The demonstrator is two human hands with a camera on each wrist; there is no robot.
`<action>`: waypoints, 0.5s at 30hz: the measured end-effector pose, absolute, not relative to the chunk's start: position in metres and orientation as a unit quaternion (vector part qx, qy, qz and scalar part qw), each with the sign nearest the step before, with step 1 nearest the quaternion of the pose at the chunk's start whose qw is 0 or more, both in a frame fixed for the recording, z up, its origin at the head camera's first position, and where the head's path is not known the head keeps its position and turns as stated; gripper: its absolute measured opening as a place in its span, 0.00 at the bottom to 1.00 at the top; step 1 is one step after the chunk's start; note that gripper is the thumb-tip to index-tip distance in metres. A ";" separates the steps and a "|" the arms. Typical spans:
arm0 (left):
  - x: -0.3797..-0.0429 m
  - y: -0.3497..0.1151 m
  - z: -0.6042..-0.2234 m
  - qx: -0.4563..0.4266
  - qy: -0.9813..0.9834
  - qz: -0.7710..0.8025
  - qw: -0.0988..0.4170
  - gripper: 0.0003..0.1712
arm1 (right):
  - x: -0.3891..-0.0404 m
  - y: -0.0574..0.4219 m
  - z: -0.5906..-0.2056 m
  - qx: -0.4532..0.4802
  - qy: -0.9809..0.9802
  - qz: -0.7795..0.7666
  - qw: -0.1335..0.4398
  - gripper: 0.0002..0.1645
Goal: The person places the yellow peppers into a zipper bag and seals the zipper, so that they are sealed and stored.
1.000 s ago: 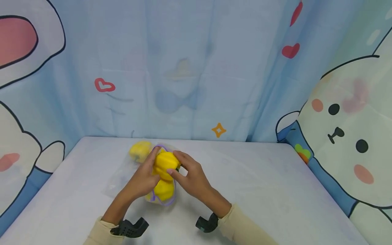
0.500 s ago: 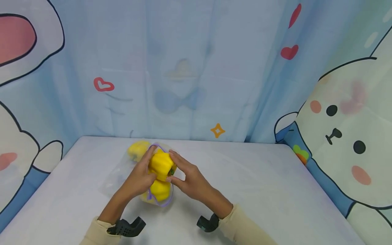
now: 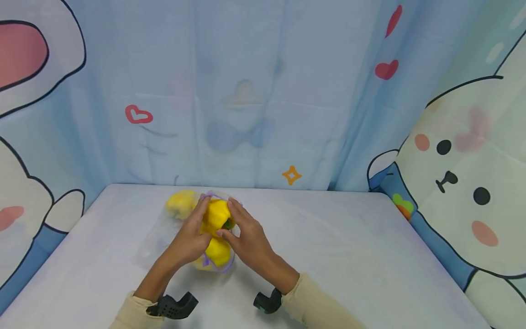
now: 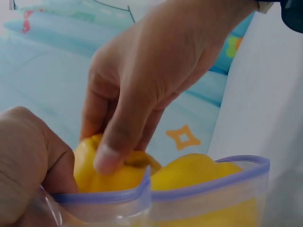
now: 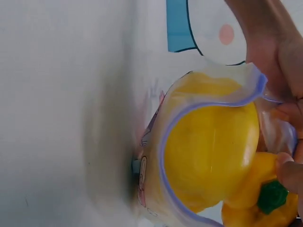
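My right hand (image 3: 248, 235) grips a yellow bell pepper (image 3: 213, 214) from above, with the thumb beside its green stem (image 5: 272, 196). This pepper sits at the mouth of a clear zip bag (image 4: 208, 189) with a purple seal strip, its lower part hidden behind the rim in the left wrist view. A second yellow pepper (image 5: 208, 146) lies inside the bag, next to the first. At the bag's left side, my left hand (image 3: 191, 240) holds the rim with curled fingers. The bag stands on the white table.
Behind the left hand, another yellow pepper (image 3: 181, 204) shows dulled through clear plastic (image 3: 158, 237) that spreads left on the white table (image 3: 349, 256). A blue cartoon curtain (image 3: 246, 151) hangs along the table's back edge.
The pepper in my right hand has turned, bringing its green stem more into view. My right hand has shifted slightly left, closer to the left hand, which keeps its hold on the bag.
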State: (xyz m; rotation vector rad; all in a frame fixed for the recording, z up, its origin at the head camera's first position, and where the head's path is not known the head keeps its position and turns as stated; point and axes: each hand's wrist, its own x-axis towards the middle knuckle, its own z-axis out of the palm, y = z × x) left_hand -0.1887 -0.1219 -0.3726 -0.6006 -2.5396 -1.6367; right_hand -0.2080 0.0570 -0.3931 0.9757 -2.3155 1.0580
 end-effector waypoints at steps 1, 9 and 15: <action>-0.189 -0.121 -0.372 -0.196 -0.829 -0.522 0.029 0.50 | -0.209 0.056 -0.393 0.342 -0.836 0.376 0.209 0.44; -0.190 -0.124 -0.369 -0.205 -0.820 -0.534 0.021 0.50 | -0.218 0.054 -0.397 0.350 -0.812 0.414 0.215 0.43; -0.187 -0.125 -0.366 -0.205 -0.837 -0.507 0.019 0.51 | -0.219 0.050 -0.399 0.361 -0.814 0.395 0.226 0.43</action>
